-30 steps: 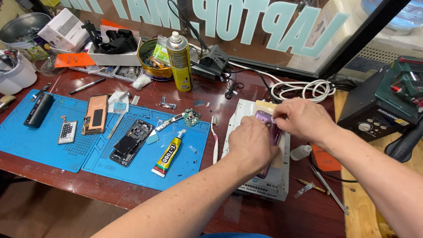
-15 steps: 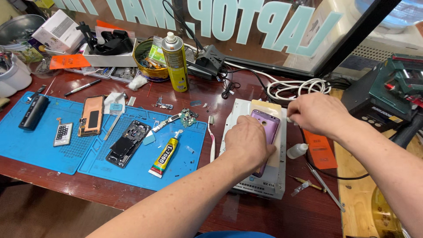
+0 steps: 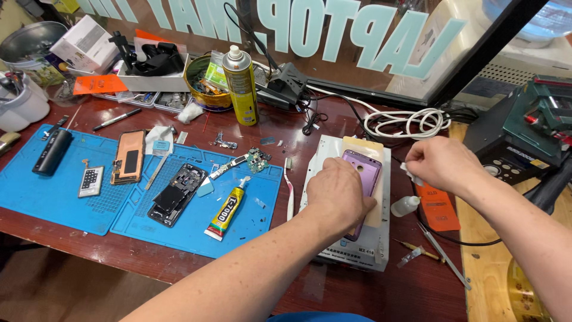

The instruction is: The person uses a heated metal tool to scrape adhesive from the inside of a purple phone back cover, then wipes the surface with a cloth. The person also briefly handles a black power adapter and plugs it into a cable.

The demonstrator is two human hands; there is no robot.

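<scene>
The left hand (image 3: 336, 194) lies flat on the purple phone back (image 3: 364, 173), covering its lower half; access to the phone is only from 12 o'clock, over its upper edge. The right hand (image 3: 444, 164) hovers at 3 o'clock of the white plate (image 3: 376, 241). Just beside the plate at 3 o'clock stand a small white bottle (image 3: 406, 206) and an orange card (image 3: 438, 209); at 4 o'clock lie tweezers (image 3: 444, 257). At 9 o'clock a toothbrush (image 3: 289, 191) and glue tube (image 3: 227, 209) narrow the gap. At 12 o'clock coiled white cable (image 3: 405, 122) crosses the table (image 3: 411, 292). Bare table remains at 6 o'clock.
</scene>
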